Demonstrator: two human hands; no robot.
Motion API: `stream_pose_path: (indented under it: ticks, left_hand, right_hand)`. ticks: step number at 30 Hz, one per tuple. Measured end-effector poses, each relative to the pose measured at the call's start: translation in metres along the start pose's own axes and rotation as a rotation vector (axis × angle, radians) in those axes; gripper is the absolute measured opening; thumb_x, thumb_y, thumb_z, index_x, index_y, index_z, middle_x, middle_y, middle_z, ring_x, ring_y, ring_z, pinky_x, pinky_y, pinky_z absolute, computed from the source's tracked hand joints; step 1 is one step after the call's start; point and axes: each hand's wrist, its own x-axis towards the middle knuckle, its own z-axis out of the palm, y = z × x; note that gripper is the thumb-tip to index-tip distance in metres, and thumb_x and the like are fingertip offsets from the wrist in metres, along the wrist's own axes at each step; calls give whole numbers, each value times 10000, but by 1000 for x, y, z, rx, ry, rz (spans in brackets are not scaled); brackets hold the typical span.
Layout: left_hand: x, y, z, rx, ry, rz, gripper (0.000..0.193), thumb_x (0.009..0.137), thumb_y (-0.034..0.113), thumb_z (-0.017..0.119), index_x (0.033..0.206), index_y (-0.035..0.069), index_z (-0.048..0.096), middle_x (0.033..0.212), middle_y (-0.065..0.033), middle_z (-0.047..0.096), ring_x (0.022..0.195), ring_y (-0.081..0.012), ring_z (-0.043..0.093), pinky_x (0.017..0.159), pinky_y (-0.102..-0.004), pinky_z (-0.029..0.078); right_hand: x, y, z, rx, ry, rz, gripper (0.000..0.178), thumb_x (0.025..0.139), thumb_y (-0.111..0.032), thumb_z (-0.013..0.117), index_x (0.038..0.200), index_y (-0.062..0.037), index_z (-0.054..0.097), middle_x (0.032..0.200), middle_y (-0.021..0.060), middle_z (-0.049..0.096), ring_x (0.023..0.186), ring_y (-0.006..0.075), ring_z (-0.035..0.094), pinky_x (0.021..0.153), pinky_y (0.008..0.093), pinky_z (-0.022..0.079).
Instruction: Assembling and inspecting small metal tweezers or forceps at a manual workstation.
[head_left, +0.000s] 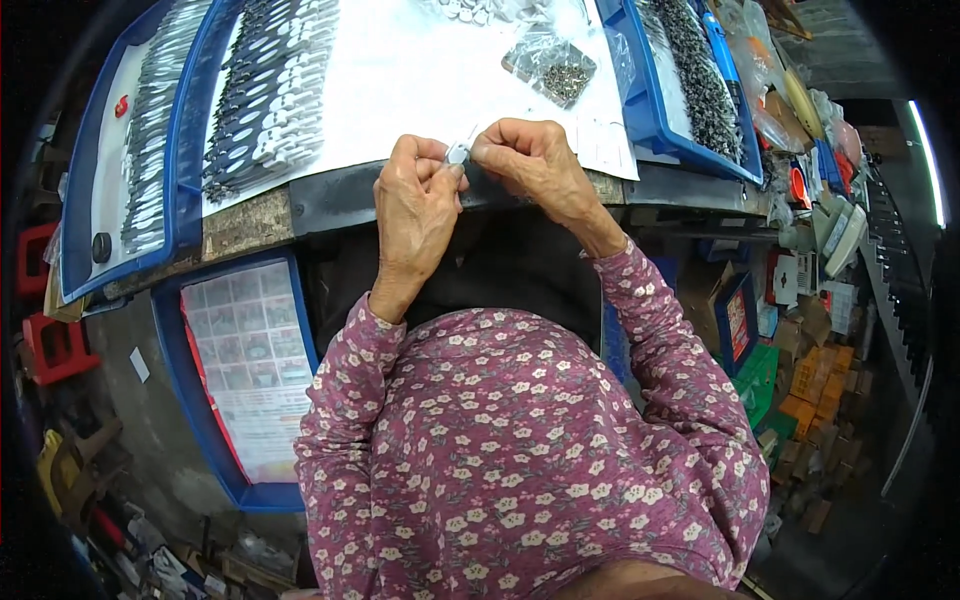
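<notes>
A: What are the hands doing?
B: The left hand (415, 200) and right hand (530, 160) are pinching one small white part (459, 152) between closed fingertips, above the table's (420, 70) near edge.
A: Surroundings?
B: Blue trays (180, 180) are sitting at both ends.

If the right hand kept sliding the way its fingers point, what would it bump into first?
The right hand points leftward, toward the left hand. First it would probably press the small white part pinched between them, then the left fingers. They already look almost touching, though depth is hard to judge.
</notes>
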Motion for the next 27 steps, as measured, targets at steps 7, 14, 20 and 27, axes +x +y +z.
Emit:
stream_pose_path:
  ticks: [7, 14, 20, 27]
  left_hand:
    - [-1, -7, 2, 191, 70, 141, 102, 764, -10, 513, 850, -36, 466, 621, -144, 577, 545, -227, 593, 499, -325, 446]
    - [1, -10, 5, 297, 93, 224, 109, 766, -8, 512, 864, -31, 470, 643, -149, 577, 536, -223, 585, 487, -332, 441]
    - [3, 3, -5, -33, -48, -37, 106, 783, 21, 538, 860, -27, 481, 616, -80, 579, 485, -83, 504, 434, -207, 391]
    - [2, 9, -7, -281, -214, -228, 130, 800, 52, 549, 883, -25, 485, 624, -71, 578, 460, -47, 443, 377, -158, 308]
  right_hand:
    - [0, 0, 5, 1, 34, 75, 168, 822, -176, 586, 772, -16, 599, 599, -22, 514, 469, 19, 413, 400, 150, 291]
    - [1, 8, 11, -87, 128, -41, 185, 822, -194, 601, 750, -24, 593, 590, -16, 513, 438, 17, 398, 374, 155, 273]
    - [-2, 9, 1, 204, 6, 77, 212, 852, -226, 586, 813, -18, 582, 627, -15, 509, 425, 12, 349, 371, 159, 250]
    - [-1, 9, -1, 346, -9, 17, 229, 884, -210, 539, 921, 9, 593, 640, -15, 495, 465, 22, 362, 397, 157, 260]
